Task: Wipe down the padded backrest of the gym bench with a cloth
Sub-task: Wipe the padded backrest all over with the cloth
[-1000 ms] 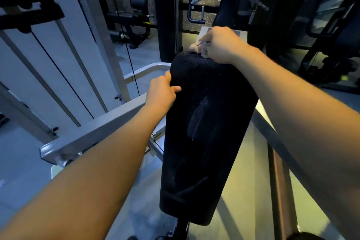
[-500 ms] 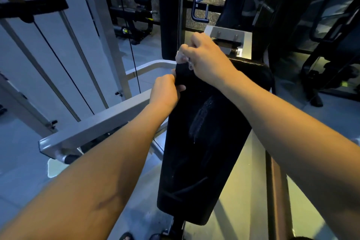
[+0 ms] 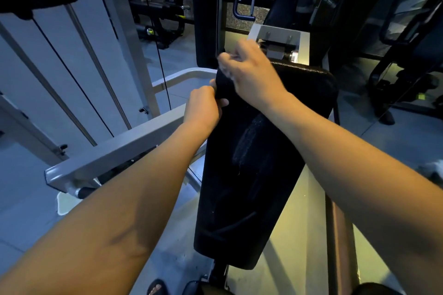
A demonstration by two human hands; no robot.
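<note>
— Backrest (image 3: pixel 254 175) front and centre: one long black pad, tilted away from the camera, wider at the far end, narrower near the viewer.

— And the hands?

— Two of them, both up at the backrest's far left corner. Right hand (image 3: pixel 251 74) is curled over that corner, fingers bunched on one small pale cloth (image 3: pixel 224 61); only a sliver of it peeks out past the knuckles, blurred.

— Pressed on the pad?

— Palm side is down on it, yes. Left hand (image 3: pixel 203 108) sits just below, closed round the backrest's left edge, thumb lying on the front face, fingers wrapped behind out of sight.

— Touching each other?

— Close, the right just above the left; I cannot tell whether they meet.

— Beyond the pad?

— Left of the backrest, one grey frame bar (image 3: pixel 115 153) runs diagonally under the left forearm. Behind the backrest's top, one grey bracket (image 3: pixel 279 36) with bolts. Farther left, two thin black cables (image 3: pixel 72 76) slant across a pale panel.
</note>
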